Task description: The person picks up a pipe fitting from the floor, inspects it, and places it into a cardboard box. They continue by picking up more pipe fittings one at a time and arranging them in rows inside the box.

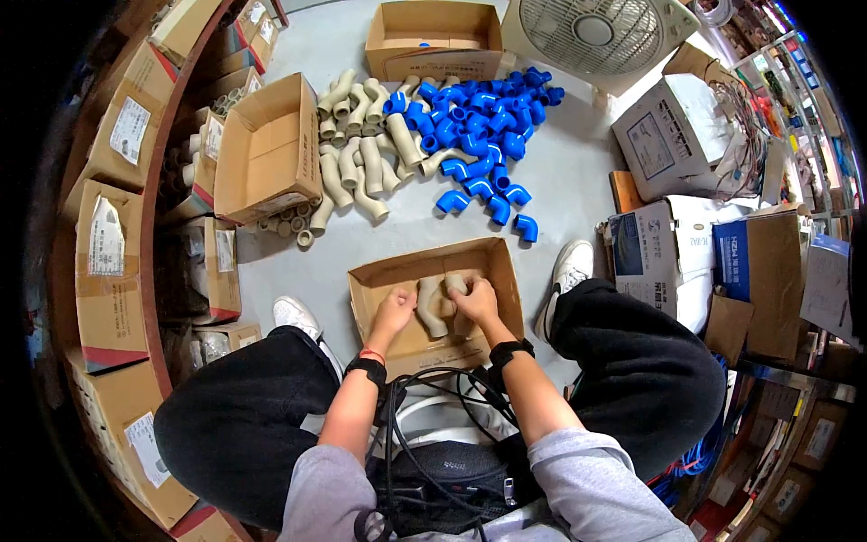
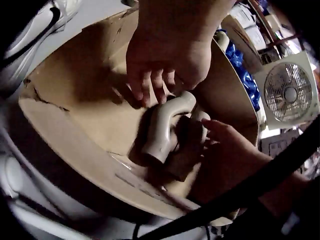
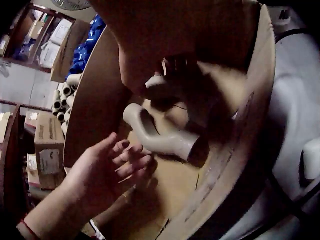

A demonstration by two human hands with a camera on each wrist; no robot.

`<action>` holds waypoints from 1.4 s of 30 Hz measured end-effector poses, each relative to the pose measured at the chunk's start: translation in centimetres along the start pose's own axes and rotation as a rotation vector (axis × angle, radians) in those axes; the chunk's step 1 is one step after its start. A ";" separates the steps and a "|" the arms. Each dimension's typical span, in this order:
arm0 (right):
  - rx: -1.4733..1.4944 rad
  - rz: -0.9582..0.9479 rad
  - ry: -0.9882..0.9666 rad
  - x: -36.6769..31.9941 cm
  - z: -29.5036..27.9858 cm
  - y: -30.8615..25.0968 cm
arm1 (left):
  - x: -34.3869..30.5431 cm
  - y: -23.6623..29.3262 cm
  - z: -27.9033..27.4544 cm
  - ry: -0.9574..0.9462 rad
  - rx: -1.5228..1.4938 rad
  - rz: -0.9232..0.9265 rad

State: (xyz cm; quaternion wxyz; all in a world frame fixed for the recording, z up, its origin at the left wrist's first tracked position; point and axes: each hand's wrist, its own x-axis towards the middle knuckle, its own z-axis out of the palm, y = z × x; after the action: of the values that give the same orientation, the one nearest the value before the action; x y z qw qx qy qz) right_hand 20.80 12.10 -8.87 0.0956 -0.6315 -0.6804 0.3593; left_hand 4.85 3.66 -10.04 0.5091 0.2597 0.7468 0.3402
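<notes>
Two beige curved pipe fittings lie side by side in a shallow cardboard box [image 1: 368,280] between the person's feet. The left pipe fitting [image 1: 430,312] rests on the box bottom, with its bend showing in both wrist views. Just left of it, the left hand [image 1: 395,312] hovers with loosely bent fingers and nothing in them, as the right wrist view also shows. The right hand [image 1: 478,303] grips the right pipe fitting [image 2: 186,152] near its upper end, thumb and fingers at its side. In the right wrist view, shadow covers much of this hand.
Beyond the box lie a heap of beige pipe fittings [image 1: 370,167] and a heap of blue elbow fittings [image 1: 488,117]. Cardboard boxes [image 1: 271,154] stand at left and at the back [image 1: 433,63]. A fan [image 1: 591,32] stands at back right; black cables [image 1: 397,425] hang before the person.
</notes>
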 end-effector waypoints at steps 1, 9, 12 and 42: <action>0.003 0.028 -0.017 -0.1 -0.1 0.3 | 0.0 -0.1 -0.1 -0.068 0.027 -0.098; 0.002 0.075 -0.097 -1.0 -0.3 0.8 | 0.4 -2.2 1.8 -0.040 0.142 0.021; 0.005 0.076 -0.128 -1.1 -0.6 0.9 | -0.8 -0.1 1.3 -0.056 0.087 -0.012; -0.182 -0.263 -0.423 -1.8 3.5 -4.3 | -2.6 3.6 -10.6 -0.162 0.466 -0.266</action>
State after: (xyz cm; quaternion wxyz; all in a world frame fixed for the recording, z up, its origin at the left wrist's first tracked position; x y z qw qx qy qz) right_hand 15.70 9.37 -8.22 -0.0602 -0.4546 -0.7910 0.4050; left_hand -4.02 1.47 -3.15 0.5339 0.2957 0.7893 0.0677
